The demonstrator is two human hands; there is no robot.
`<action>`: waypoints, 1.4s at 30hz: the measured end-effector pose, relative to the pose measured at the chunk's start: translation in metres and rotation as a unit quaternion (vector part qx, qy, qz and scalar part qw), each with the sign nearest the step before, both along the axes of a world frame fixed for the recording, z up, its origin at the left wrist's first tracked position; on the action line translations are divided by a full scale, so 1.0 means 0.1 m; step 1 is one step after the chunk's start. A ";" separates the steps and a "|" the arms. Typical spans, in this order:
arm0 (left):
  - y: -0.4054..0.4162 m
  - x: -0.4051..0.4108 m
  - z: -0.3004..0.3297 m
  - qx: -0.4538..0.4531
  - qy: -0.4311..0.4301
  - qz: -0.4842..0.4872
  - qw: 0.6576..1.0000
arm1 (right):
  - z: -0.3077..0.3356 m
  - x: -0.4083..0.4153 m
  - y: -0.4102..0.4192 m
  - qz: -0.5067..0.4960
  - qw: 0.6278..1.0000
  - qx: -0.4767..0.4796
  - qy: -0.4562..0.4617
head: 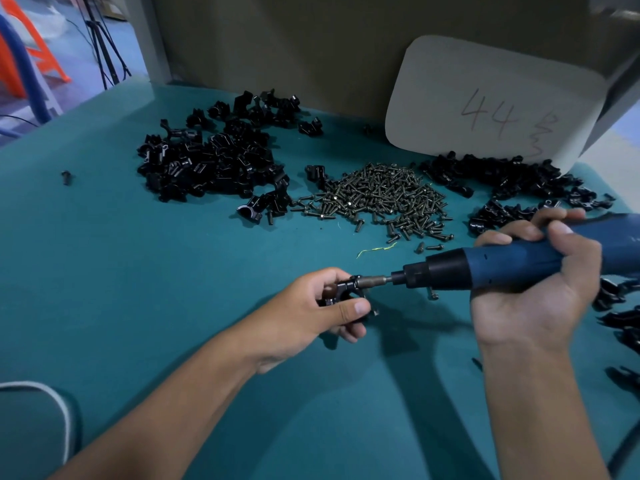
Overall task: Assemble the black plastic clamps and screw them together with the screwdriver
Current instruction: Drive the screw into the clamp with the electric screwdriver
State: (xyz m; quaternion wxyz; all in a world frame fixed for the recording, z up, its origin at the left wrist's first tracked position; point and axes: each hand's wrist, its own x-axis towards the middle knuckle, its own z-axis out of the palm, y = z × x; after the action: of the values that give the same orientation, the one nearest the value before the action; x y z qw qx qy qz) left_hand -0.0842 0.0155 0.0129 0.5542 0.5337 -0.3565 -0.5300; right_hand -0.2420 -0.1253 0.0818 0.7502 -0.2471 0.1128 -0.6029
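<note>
On the teal tabletop (145,306), toward the far edge, lie from left to right a heap of black clamp parts (214,157), a mound of screws (384,199) and a second heap of clamp halves (512,188), this one before a white card (491,98) marked "44". Nearer the front edge, the left hand (311,310) pinches a black clamp (346,291) between thumb and curled fingers, just above the surface. The right hand (530,289) wraps around the blue screwdriver (502,265), whose bit meets the clamp.
</note>
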 end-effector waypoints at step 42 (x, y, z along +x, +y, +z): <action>0.04 0.10 0.05 -0.030 0.138 -0.048 0.989 | -0.01 -0.15 0.00 0.048 0.998 -0.026 -0.006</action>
State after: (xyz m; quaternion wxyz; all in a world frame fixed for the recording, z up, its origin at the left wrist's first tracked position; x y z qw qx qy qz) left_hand -0.0742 0.0193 0.0181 0.5880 0.4209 -0.3173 -0.6135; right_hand -0.2573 -0.1258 0.0806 0.7723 -0.2682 0.0809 -0.5702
